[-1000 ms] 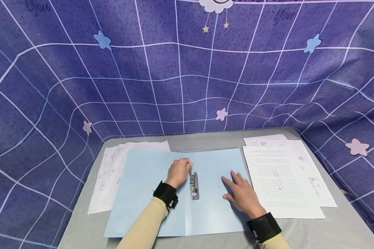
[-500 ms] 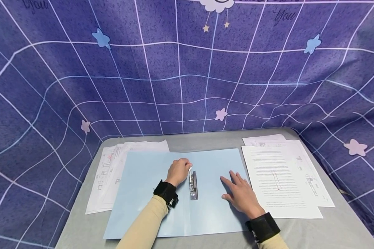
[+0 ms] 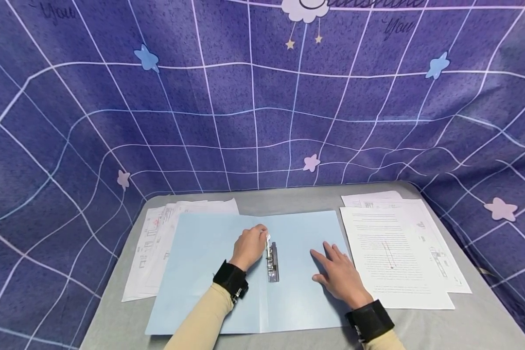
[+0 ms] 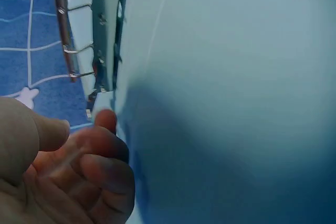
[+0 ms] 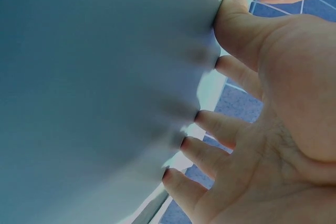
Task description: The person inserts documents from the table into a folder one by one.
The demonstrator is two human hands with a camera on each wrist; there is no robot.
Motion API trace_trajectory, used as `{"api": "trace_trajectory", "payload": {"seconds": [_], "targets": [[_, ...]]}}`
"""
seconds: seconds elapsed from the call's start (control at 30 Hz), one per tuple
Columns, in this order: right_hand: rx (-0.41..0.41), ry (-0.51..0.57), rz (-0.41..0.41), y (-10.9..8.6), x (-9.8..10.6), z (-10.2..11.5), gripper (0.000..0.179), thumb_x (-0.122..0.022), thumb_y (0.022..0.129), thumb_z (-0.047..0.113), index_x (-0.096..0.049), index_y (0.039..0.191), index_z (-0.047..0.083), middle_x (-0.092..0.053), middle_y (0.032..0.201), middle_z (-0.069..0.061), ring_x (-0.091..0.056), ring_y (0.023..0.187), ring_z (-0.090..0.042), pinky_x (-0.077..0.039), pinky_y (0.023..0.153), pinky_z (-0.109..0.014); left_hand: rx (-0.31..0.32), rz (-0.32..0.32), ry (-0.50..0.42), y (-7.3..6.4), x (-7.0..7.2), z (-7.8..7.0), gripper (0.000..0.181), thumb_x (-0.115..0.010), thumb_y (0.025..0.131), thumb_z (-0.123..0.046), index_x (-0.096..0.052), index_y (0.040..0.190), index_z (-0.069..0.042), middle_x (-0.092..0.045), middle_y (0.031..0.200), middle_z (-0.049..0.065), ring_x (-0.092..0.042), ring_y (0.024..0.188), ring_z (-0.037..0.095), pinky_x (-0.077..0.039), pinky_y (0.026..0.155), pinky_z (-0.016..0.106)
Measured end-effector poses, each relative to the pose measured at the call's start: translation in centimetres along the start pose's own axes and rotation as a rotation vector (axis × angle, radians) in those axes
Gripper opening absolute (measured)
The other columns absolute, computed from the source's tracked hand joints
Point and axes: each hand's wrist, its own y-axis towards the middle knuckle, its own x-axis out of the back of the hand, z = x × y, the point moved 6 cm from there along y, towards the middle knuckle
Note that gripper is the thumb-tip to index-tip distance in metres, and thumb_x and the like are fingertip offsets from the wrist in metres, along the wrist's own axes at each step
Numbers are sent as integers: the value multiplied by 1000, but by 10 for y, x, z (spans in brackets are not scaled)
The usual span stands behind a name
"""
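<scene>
A light blue folder [image 3: 306,301] lies spread open on the table, with a metal ring clip [image 3: 273,267] fixed beside its spine. In the left wrist view, the clip's pronged bar [image 4: 67,51] stands tilted away from its base plate [image 4: 105,35]. My left hand [image 3: 249,247] is at the clip's far end, its curled fingers hooked at the small lever [image 4: 90,109] there; the thumb is held apart from them. On the folder's right cover, my right hand [image 3: 341,277] rests with spread fingers, fingertips pressing the surface, as the right wrist view also shows.
A pile of printed sheets [image 3: 142,262] lies at the left, partly under the folder. More printed pages [image 3: 402,272] are stacked to the right of it. The grey table [image 3: 302,193] backs onto a purple patterned cloth [image 3: 227,126].
My left hand has shifted slightly to the left, and more of the lever end shows beside its fingertips. My right hand has stayed in place on the folder.
</scene>
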Motion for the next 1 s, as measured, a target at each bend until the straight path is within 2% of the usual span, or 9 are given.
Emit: {"api": "trace_trajectory", "payload": {"seconds": [0.13, 0.23, 0.4, 0.53, 0.73, 1.0], "targets": [[12, 1, -11, 0, 3, 2, 65, -75, 74, 39, -54, 131, 15, -40, 138, -24, -34, 125, -43, -33, 94, -62, -49, -84, 49, -21, 14, -7, 26, -57, 92, -25, -64, 114, -12, -65, 94, 7, -60, 76, 21, -50, 55, 35], [15, 4, -6, 1, 4, 2, 65, -74, 75, 39, -54, 131, 15, -40, 138, -24, -33, 126, -43, -33, 95, -62, -53, -99, 100, -40, 21, -10, 32, -63, 87, -28, -64, 114, -11, -61, 103, 10, -56, 90, 26, -51, 67, 39], [16, 2, -12, 0, 7, -2, 64, -74, 75, 37, -53, 131, 14, -40, 138, -25, -32, 126, -43, -32, 95, -63, -70, -31, 174, -70, 21, -12, 50, -67, 81, -40, -61, 119, -8, -50, 126, 21, -41, 117, 40, -39, 92, 53], [22, 6, -16, 0, 7, -3, 64, -74, 76, 37, -53, 132, 14, -40, 138, -25, -33, 126, -43, -33, 94, -63, -60, 64, 176, -88, 14, -13, 66, -68, 77, -51, -57, 125, -8, -38, 138, 27, -26, 127, 49, -26, 98, 64], [29, 17, -21, 0, 4, -2, 63, -73, 77, 37, -53, 132, 14, -39, 139, -25, -33, 126, -43, -32, 94, -63, -33, 160, 198, -99, 5, -10, 89, -68, 70, -62, -45, 136, -7, -22, 146, 30, -11, 131, 49, -16, 99, 69], [39, 21, -17, 0, 2, 1, 64, -73, 76, 37, -53, 132, 14, -40, 138, -25, -33, 126, -43, -33, 93, -64, -43, 185, 207, -105, 4, -7, 97, -68, 69, -63, -38, 141, -6, -17, 147, 31, -9, 132, 50, -15, 99, 69]]}}
